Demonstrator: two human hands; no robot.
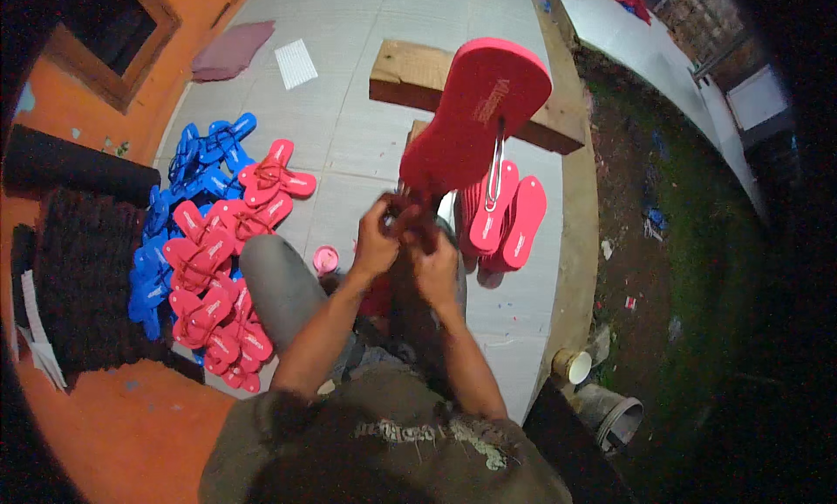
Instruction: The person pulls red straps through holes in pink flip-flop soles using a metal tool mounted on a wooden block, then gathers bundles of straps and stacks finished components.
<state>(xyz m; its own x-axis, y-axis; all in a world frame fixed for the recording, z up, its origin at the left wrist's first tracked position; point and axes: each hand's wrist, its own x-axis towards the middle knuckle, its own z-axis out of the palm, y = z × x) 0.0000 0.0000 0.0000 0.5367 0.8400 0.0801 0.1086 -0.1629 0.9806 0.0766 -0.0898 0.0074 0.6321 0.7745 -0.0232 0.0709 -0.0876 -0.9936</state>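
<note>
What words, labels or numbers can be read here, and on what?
I won't copy wording, only where it stands:
Large red sole: pale lettering.
Red flip-flops at left: print too small to read.
Red soles at right: print too small to read.
Dark shirt: pale lettering, blurred.

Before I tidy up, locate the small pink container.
In the head view, left of centre, the small pink container is between the left knee and left hand.

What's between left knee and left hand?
Head view: a small round pink tub lies between the left knee and the left hand.
</note>
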